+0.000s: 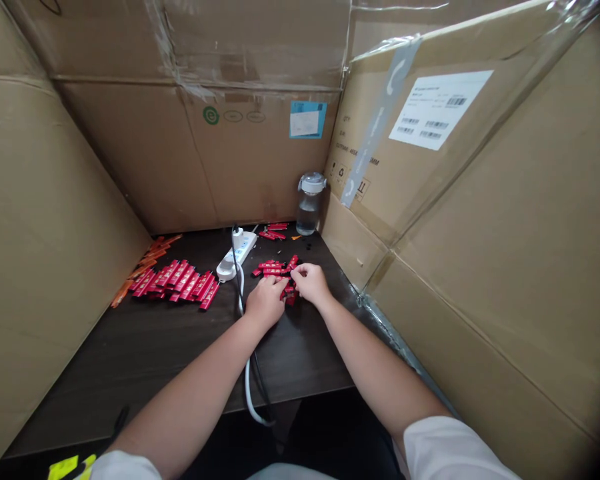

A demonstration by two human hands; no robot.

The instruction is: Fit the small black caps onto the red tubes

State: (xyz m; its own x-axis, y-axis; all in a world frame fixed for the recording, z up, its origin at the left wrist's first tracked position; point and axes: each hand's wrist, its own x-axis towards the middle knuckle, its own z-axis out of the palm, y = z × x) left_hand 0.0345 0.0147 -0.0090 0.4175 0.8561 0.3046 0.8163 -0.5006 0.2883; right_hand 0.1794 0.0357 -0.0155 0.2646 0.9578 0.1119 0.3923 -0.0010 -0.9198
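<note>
Presently, your left hand point(266, 303) and right hand point(312, 283) meet over the loose red pieces point(271, 265); whether either pinches one cannot be told. The overlapping red batch point(175, 280) at left appears done; the loose pile seems unfinished. Cardboard walls point(260, 167) enclose the dark table point(180, 347).

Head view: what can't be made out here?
All in the head view:
Red pieces under the left grip: partly covered by the fingers.
Whatever the right grip may pinch: hidden by its curled fingers.
Fine print on the white label: too small, blurred.
Yellow item, bottom left: cut off by the lower edge.
</note>
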